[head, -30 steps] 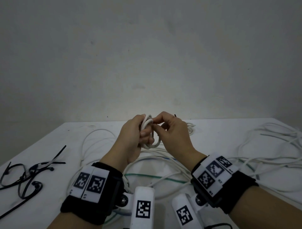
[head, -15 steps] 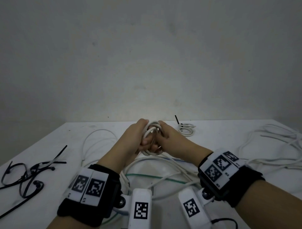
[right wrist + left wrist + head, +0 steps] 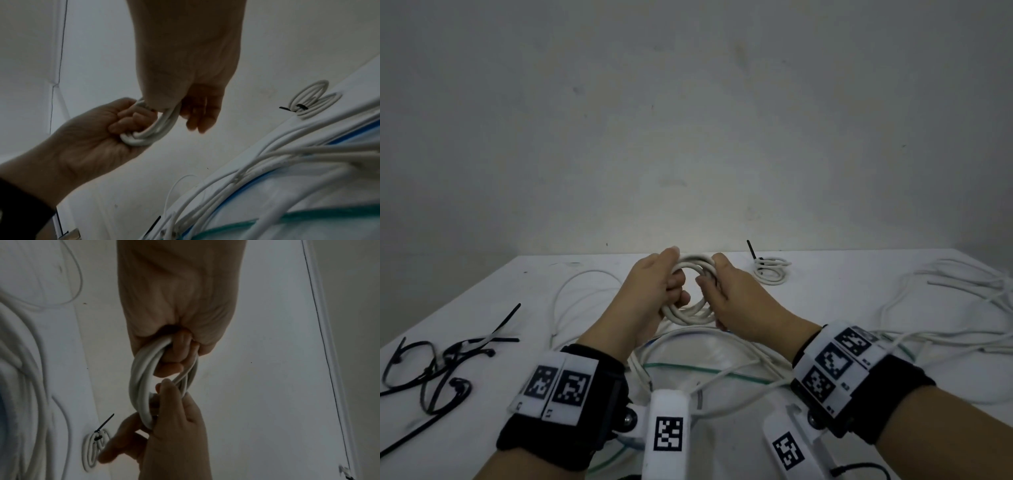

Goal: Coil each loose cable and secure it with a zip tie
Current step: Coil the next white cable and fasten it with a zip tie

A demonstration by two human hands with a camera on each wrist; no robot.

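A small coil of white cable [image 3: 688,317] hangs above the table [image 3: 482,308] between both hands. My left hand [image 3: 675,291] grips the coil's left side, fingers curled through the ring [image 3: 141,386]. My right hand [image 3: 709,283] holds the right side, pinching the strands between thumb and fingers [image 3: 168,395]. In the right wrist view the coil [image 3: 158,129] runs from the left hand [image 3: 98,134] up under the right hand [image 3: 195,110]. No zip tie shows on this coil. Black zip ties [image 3: 441,363] lie at the table's left.
A coil tied with a black zip tie [image 3: 772,270] lies at the back right. Loose white cables [image 3: 715,346] and a green one [image 3: 705,371] sprawl under my wrists, more white cable [image 3: 945,308] at the right. A grey wall stands behind the table.
The hands drew apart and the coil opened into a flat ring facing me. My right hand shifted from the coil's top to its right side. The tied coil behind came into sight.
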